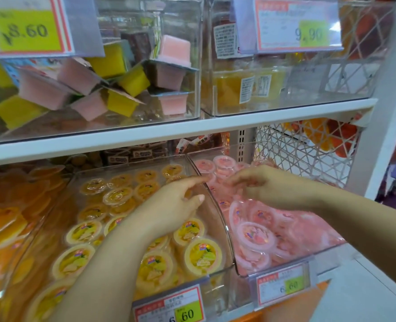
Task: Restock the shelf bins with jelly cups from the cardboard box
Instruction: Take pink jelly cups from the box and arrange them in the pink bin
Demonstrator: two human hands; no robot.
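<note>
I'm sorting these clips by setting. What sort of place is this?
Probably a shop's snack aisle: clear bins of yellow jelly cups and pink jelly cups sit on white shelves, with printed price tags, 8.60 and 9.90.

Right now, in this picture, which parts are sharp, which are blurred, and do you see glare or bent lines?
Head view: the front yellow jelly cups are fairly sharp; the right hand is motion-blurred, the left hand less; glare streaks the clear bin wall beside the left hand; the white shelf edge runs tilted, not level.
</note>
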